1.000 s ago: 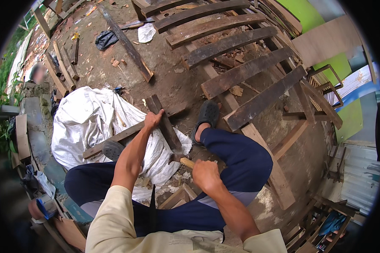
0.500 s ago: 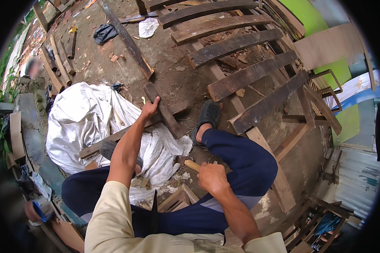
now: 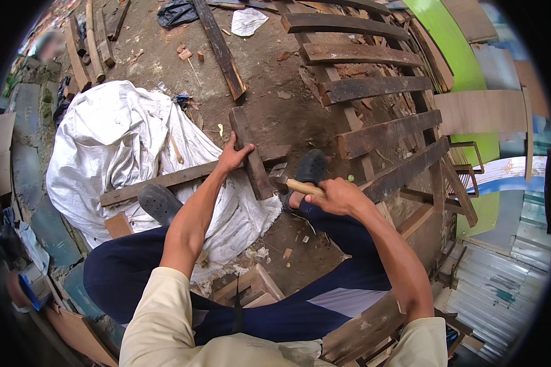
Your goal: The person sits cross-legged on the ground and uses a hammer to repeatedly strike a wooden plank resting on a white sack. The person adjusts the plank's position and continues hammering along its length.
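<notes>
**Steadying for a strike**

The step seems to be bracing a short board (image 3: 256, 168), which lies near the centre across a longer board (image 3: 165, 181). The left hand (image 3: 234, 158) grips its edge; at four o'clock from it, the right hand (image 3: 338, 196) is clamped on a hammer (image 3: 305, 188). A blow would call for a firm hold, fingers clear. The right clog (image 3: 314, 165), just past the hammer's head, crowds the swing. White sacking (image 3: 113, 137) bunches at nine o'clock; a slatted frame (image 3: 373, 90) lies at two.

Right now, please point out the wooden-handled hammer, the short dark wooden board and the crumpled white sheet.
Wooden-handled hammer (image 3: 304, 187): head view, on its handle.
Short dark wooden board (image 3: 258, 168): head view, lower half.
Crumpled white sheet (image 3: 113, 134): head view, left bulk.
</notes>
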Demonstrator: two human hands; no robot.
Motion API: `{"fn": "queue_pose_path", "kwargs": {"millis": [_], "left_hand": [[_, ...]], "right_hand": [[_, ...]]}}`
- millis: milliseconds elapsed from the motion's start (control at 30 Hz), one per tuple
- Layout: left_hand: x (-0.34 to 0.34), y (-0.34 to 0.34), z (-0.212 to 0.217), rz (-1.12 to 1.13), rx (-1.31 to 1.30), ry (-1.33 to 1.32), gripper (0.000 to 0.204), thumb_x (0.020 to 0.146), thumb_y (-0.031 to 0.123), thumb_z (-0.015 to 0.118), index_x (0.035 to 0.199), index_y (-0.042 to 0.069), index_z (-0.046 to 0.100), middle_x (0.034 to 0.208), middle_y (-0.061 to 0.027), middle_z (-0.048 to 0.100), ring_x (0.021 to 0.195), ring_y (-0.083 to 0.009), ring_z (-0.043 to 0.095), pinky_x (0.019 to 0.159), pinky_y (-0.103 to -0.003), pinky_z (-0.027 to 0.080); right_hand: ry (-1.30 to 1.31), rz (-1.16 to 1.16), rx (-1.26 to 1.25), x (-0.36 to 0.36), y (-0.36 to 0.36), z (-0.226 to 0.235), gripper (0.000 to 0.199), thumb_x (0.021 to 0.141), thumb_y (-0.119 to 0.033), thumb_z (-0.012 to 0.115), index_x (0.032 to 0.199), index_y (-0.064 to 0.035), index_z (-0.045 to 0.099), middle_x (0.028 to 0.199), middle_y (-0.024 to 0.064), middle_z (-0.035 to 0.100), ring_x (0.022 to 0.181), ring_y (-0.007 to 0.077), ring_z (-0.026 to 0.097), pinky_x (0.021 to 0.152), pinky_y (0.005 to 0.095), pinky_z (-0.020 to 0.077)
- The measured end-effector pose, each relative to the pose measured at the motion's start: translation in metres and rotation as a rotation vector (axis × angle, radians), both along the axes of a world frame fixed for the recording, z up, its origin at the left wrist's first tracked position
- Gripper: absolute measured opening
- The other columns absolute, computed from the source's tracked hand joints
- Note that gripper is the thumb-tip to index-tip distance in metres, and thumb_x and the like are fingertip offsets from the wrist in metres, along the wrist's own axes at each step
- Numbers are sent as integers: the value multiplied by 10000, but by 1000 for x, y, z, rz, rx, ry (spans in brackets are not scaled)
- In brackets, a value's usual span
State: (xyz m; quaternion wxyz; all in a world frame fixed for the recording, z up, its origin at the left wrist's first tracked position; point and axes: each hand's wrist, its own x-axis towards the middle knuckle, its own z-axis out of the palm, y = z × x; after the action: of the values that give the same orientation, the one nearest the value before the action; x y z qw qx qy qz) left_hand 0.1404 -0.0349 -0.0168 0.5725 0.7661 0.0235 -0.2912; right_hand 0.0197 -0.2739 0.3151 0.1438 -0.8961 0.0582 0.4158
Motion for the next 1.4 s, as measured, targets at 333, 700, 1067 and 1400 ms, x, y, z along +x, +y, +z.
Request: {"fn": "queue_pose_path", "kwargs": {"millis": [333, 700, 1067, 1400], "left_hand": [[-7, 0, 39, -4, 8, 114, 1164, 713, 473, 852, 1516, -103, 239, 1250, -236, 592, 1112, -285, 618, 960, -347, 481], [-4, 5, 14, 188, -182, 73, 1164, 675, 345, 899, 1504, -136, 239, 911, -66, 574, 852, -176, 580, 768, -281, 490], [-15, -14, 31, 320, -165, 88, 1099, 686, 298, 891, 1510, -95, 279, 1112, -144, 634, 950, -211, 627, 856, -298, 511], [-14, -15, 34, 313, -60, -13, 1082, 681, 330, 879, 1518, -50, 309, 1172, -194, 639, 1025, -225, 617, 897, -327, 505]], "right_hand": [[119, -150, 194, 53, -13, -75, 693, 718, -565, 825, 1093, 4, 700, 687, 109, 660, 631, 210, 658, 613, 370, 518], [671, -341, 609, 92, -24, -150, 355, 777, -247, 853, 975, 19, 727, 569, 20, 569, 389, 81, 492, 369, 251, 370], [131, 233, 168, 113, -32, -161, 468, 705, -378, 775, 1093, -119, 736, 777, 124, 701, 743, 272, 683, 684, 395, 541], [-145, 295, 85, 100, -24, -172, 414, 701, -440, 741, 983, -139, 766, 882, 191, 720, 901, 384, 687, 826, 472, 542]]}}
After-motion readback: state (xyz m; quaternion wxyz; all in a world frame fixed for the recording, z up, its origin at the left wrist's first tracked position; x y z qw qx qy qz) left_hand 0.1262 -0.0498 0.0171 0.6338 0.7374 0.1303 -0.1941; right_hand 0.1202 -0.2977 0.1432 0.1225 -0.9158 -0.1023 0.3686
